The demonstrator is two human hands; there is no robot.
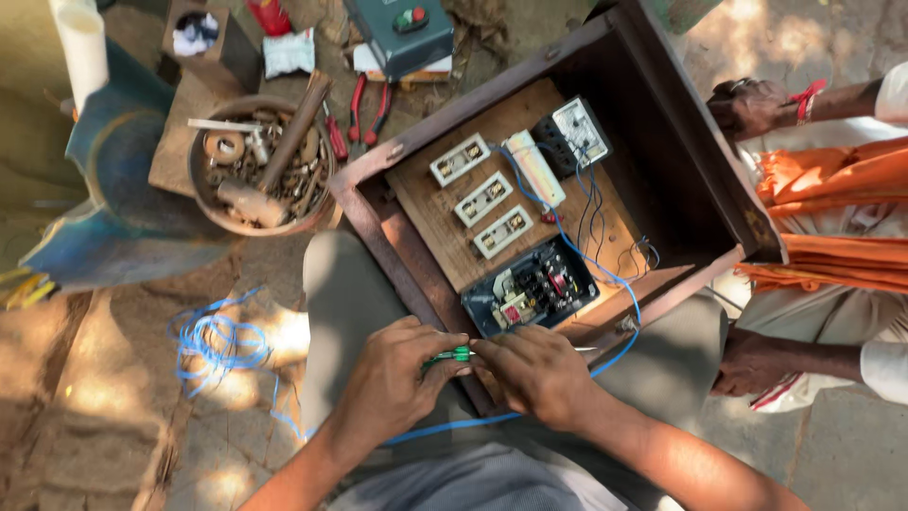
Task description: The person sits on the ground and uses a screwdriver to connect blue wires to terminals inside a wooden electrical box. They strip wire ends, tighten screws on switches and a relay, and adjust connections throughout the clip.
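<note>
My left hand (397, 374) and my right hand (534, 369) meet over my lap, just below the front edge of a rusty metal box (662, 151). Both pinch a thin green-handled tool (449, 357) between their fingertips, and a blue wire (619, 345) runs from near my right hand up into the box. Inside the box a wooden board (445, 232) carries three white fuse holders (484, 198), a white tube-shaped part (535, 167), a switch plate (580, 128) and an open black switch unit (534, 284). What the fingers grip besides the tool is hidden.
Another person in orange cloth (832, 203) sits at right, one hand (747, 106) on the box's edge, another hand (752, 362) low down. At upper left a bowl (203, 194) of rusty parts with a hammer (274, 156), red pliers (364, 109), a grey-green control box (402, 33). A blue wire coil (218, 341) lies on the ground.
</note>
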